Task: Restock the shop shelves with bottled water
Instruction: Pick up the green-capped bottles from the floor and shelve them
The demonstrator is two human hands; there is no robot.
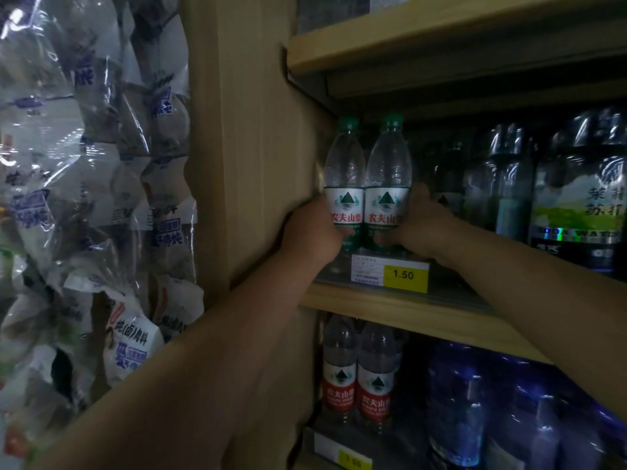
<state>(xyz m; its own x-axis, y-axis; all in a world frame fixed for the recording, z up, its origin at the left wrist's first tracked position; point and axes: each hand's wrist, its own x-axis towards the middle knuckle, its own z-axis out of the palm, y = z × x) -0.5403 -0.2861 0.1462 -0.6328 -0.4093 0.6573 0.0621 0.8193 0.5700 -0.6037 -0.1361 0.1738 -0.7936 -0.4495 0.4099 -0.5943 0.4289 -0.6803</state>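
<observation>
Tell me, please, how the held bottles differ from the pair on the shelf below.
The held bottles have white, green-banded labels; the lower bottles have red labels. The left hand and right hand grip the held bottles; the lower bottles stand untouched. Both pairs are clear, with mountain logos.

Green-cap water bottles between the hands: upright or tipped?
Upright. Left green-cap bottle and right green-cap bottle point caps up, labels level; left hand and right hand grip their outer sides.
</observation>
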